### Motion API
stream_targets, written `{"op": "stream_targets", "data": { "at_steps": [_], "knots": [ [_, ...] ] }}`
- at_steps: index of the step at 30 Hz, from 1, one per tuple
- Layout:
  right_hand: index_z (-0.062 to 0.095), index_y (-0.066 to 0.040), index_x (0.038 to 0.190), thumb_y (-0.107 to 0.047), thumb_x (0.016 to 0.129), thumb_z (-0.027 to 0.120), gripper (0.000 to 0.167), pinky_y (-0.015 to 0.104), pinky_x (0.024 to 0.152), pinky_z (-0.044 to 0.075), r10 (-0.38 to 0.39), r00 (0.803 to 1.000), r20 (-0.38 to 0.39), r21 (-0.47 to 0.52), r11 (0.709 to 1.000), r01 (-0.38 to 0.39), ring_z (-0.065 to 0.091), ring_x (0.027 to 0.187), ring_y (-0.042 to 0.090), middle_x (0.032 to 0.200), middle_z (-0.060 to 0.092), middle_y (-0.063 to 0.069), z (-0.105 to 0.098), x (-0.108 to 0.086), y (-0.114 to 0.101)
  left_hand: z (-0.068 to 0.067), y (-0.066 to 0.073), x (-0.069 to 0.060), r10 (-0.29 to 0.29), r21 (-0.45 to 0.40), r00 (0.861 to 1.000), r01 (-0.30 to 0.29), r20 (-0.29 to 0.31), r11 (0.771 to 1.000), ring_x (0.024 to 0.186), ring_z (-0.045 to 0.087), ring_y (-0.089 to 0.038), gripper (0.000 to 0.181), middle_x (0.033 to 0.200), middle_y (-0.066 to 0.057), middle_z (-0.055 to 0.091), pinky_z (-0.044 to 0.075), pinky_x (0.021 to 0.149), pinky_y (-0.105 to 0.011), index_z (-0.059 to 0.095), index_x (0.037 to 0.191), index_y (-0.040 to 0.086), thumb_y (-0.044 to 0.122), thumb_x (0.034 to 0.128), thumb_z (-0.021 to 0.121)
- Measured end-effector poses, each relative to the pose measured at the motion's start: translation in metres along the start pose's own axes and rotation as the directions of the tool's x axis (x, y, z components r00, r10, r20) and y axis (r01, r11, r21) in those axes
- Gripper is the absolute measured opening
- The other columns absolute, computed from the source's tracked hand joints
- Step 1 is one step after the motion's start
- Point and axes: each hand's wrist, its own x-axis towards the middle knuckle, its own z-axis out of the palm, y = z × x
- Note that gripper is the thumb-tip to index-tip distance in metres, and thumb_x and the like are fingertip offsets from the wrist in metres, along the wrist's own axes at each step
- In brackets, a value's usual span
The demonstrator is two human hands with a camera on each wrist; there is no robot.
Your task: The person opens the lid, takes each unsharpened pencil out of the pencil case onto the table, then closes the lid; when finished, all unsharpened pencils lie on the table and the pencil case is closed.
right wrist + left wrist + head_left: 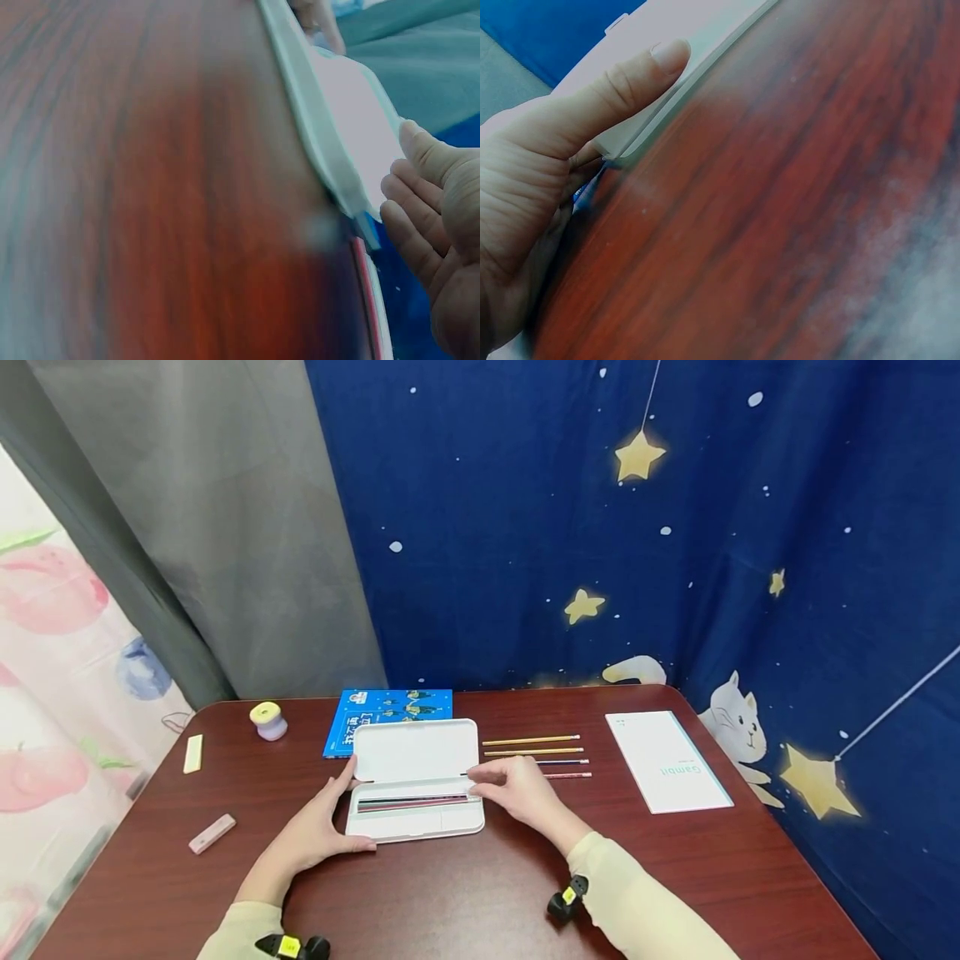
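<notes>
- left hand [318, 827] grips the white case [416, 747] by its left end;
- right hand [517, 785], fingers loosely bent, is at its right end;
- pencils [408, 805] lie inside

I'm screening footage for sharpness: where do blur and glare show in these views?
Head view: mostly crisp, with a soft sheen on the table in front of the pencil case; left wrist view: the left hand fairly clear, wood grain soft, pale glare at lower right; right wrist view: tabletop blurred, bluish haze along the left edge.
</notes>
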Motion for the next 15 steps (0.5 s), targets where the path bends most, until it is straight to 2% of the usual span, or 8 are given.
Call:
{"op": "stream_targets", "data": {
  "at_steps": [5, 8, 11, 15],
  "knots": [
    [0.082, -0.020, 0.117, -0.025, 0.094, 0.080, 0.024, 0.024, 0.085, 0.059, -0.053, 0.997, 0.059, -0.149, 0.987, 0.061, 0.072, 0.102, 0.004, 0.108, 0.079, -0.009, 0.014, 0.007, -0.003, 0.000, 0.000, 0.002, -0.008, 0.002, 1.000, 0.008, 0.007, 1.000, 0.154, 0.020, -0.050, 0.135, 0.150, -0.013, 0.053, 0.023, 0.117, -0.074, 0.004, 0.170, 0.026, 0.052, 0.0722, 0.094],
    [0.082, -0.021, 0.117, -0.023, 0.095, 0.079, 0.023, 0.028, 0.088, 0.059, -0.097, 0.992, 0.085, -0.265, 0.957, 0.117, 0.072, 0.105, 0.008, 0.110, 0.079, -0.008, 0.018, 0.010, -0.005, -0.001, 0.000, 0.002, -0.018, -0.001, 1.000, 0.018, 0.005, 1.000, 0.155, 0.020, -0.048, 0.135, 0.151, -0.012, 0.053, 0.023, 0.118, -0.073, 0.004, 0.170, 0.028, 0.053, 0.0717, 0.094],
    [0.082, -0.024, 0.118, -0.022, 0.096, 0.078, 0.022, 0.028, 0.089, 0.059, -0.107, 0.987, 0.118, -0.363, 0.921, 0.143, 0.073, 0.106, 0.010, 0.111, 0.078, -0.008, 0.022, 0.012, -0.007, -0.002, 0.000, 0.002, -0.019, 0.000, 1.000, 0.019, 0.006, 1.000, 0.154, 0.022, -0.048, 0.136, 0.151, -0.013, 0.053, 0.025, 0.117, -0.073, 0.003, 0.170, 0.027, 0.053, 0.0720, 0.094],
    [0.082, -0.026, 0.119, -0.023, 0.097, 0.077, 0.023, 0.028, 0.086, 0.059, -0.101, 0.985, 0.137, -0.423, 0.894, 0.150, 0.073, 0.102, 0.009, 0.110, 0.079, -0.008, 0.026, 0.015, -0.011, -0.002, 0.000, 0.001, -0.025, -0.008, 1.000, 0.025, 0.012, 1.000, 0.154, 0.022, -0.048, 0.135, 0.152, -0.013, 0.052, 0.026, 0.116, -0.073, 0.003, 0.170, 0.028, 0.053, 0.0723, 0.093]
  ]
}}
